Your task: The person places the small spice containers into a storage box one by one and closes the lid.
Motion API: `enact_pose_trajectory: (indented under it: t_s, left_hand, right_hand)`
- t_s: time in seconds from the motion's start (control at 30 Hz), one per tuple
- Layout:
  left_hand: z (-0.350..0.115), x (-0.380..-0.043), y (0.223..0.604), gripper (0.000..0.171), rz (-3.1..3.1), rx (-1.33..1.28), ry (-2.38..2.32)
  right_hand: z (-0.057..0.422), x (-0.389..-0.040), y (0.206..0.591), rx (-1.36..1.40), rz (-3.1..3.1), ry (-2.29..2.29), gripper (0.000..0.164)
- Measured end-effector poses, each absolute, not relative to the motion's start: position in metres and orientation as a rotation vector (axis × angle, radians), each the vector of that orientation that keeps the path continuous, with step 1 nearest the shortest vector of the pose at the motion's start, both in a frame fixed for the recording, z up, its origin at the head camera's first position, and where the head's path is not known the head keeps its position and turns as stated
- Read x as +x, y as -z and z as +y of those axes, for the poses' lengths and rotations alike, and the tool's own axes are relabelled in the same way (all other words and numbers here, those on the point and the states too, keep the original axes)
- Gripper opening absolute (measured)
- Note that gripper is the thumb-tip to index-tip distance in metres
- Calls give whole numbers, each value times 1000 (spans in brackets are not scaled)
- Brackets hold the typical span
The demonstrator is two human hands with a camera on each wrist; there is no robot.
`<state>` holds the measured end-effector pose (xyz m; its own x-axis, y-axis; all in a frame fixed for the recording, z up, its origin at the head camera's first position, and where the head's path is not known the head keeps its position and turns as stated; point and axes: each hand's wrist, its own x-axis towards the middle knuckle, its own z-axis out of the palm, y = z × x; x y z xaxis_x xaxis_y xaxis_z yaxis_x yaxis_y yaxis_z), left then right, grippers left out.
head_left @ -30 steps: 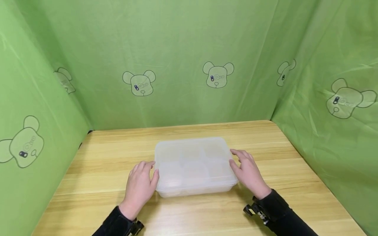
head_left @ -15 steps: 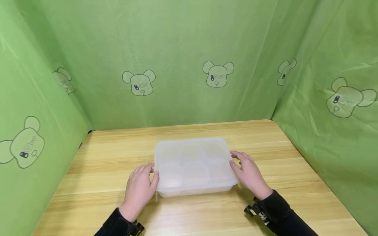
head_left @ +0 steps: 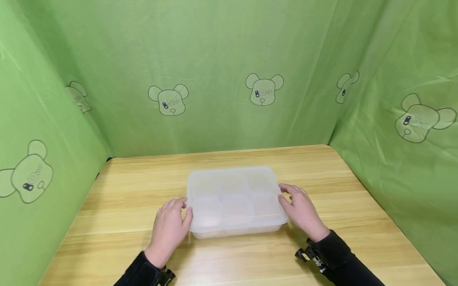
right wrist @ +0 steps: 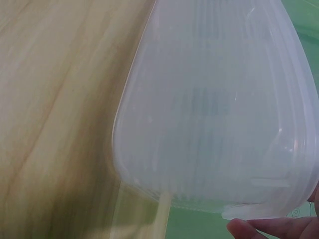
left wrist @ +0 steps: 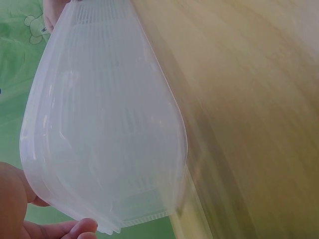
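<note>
A rectangular, translucent white plastic storage box (head_left: 236, 231) stands on the wooden table, with a frosted lid (head_left: 234, 194) on it. Six-part shapes aside, rounded compartment outlines show faintly through the lid. At the box's left end, my left hand (head_left: 169, 226) has its thumb on the lid's edge and its fingers bent against the rim. My right hand (head_left: 302, 208) holds the right end the same way, thumb at the lid's edge. In the right wrist view, fingertips (right wrist: 241, 229) meet a tab on the rim. The left wrist view shows fingers (left wrist: 75, 230) at the opposite rim.
The wooden table (head_left: 143, 178) reaches back to a green cloth wall (head_left: 214, 131) printed with bear heads. More green cloth hangs along the left and right sides. A black camera mount (head_left: 311, 256) sits at the right wrist.
The fingers of both hands have moved slightly nearer, down along the lid's ends. The box stays in the same place.
</note>
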<state>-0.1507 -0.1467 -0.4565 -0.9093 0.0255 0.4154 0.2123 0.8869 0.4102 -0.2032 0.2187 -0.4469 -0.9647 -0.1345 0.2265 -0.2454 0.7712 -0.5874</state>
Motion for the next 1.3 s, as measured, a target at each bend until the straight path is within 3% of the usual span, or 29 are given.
enact_pose_trajectory:
  t_s: [1.3]
  left_hand:
    - [-147, -155, 459, 34, -2674, -159, 650]
  right_hand:
    - [219, -206, 449, 317, -2794, -985, 44]
